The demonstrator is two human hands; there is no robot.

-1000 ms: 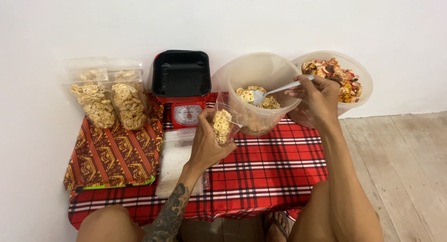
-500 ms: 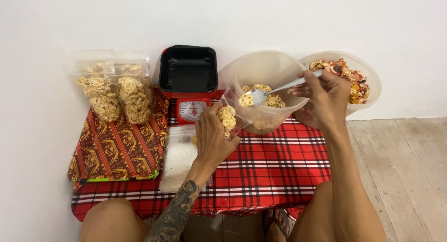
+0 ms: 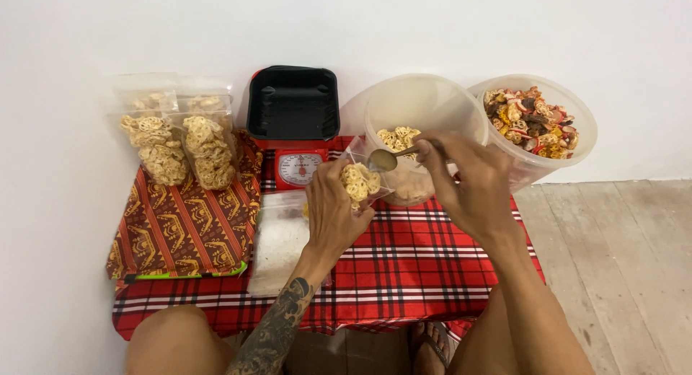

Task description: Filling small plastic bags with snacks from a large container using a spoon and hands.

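Metal spoon (image 3: pixel 384 159) pinched in right hand (image 3: pixel 468 184), tipped over clear bag (image 3: pixel 360 182) gripped by left hand (image 3: pixel 333 213).

One head-worn view looks steeply down, close over the table (image 3: pixel 404 267).

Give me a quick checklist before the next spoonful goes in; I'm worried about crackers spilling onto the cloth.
1. Small clear bag held in the left hand: ok.
2. Bag mouth open toward the spoon: ok.
3. Spoon gripped by the right hand: ok.
4. Spoon bowl over the bag opening: ok.
5. Spoon loaded: cannot tell, the bowl looks bare.
6. Tub of pale crackers upright beside the bag: ok.
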